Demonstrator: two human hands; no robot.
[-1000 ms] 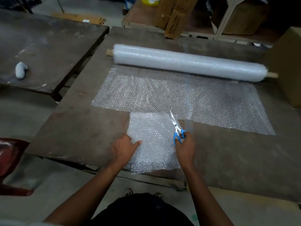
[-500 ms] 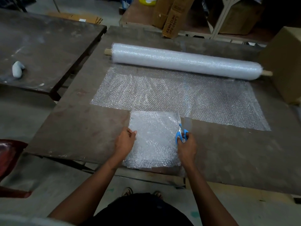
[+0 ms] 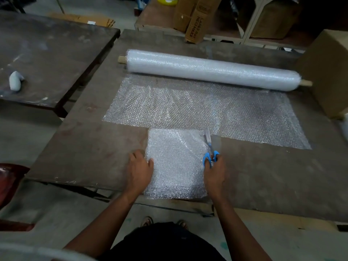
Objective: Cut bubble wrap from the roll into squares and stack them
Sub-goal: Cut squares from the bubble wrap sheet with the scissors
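Note:
A long bubble wrap roll [image 3: 212, 69] lies across the far side of the brown table [image 3: 84, 147], with a sheet [image 3: 197, 108] unrolled toward me. A square piece of bubble wrap [image 3: 177, 162] lies at the table's near edge, touching the sheet's near edge. My left hand [image 3: 139, 170] rests at the square's left edge, thumb on the wrap. My right hand [image 3: 214, 172] grips blue-handled scissors [image 3: 210, 147] at the square's right edge; the blades point away from me and look nearly closed.
A second dark table [image 3: 47, 59] stands at the left with a small grey object [image 3: 16, 82] on it. A large cardboard box [image 3: 327, 72] sits at the table's right end. More boxes [image 3: 195, 17] and shelving stand behind. A red seat [image 3: 9, 181] is at the lower left.
The scissor blades have closed and turned to point straight away along the square's right edge. My left hand slid from the square's surface to its left edge.

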